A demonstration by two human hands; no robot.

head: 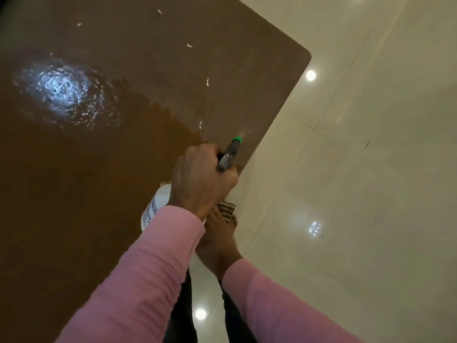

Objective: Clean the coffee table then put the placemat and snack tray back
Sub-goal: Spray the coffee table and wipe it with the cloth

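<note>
While I look down from my head camera, my left hand (202, 179) is curled tight round the top of a white spray bottle (158, 206), and it holds nothing else. The bottle's green tip (238, 139) sticks out past my knuckles, up and to the right of my grip. A faint pale mist shows just at the tip.

The brown coffee table (99, 169) lies under my grip and spreads far out to the left and ahead of it. My grip is just beside the table's right edge. A shiny wet patch (61, 90) sits on the table, well away up and to the left of my grip.

My right hand (217, 241) is just below my left hand and partly hidden behind it. A striped cloth (227, 210) is at its fingertips, but I cannot tell if the fingers hold it.

My 2 arms wear pink sleeves (148, 268). To the right of my grip is a pale, shiny tiled floor (371, 169) with bright spots of light on it.
</note>
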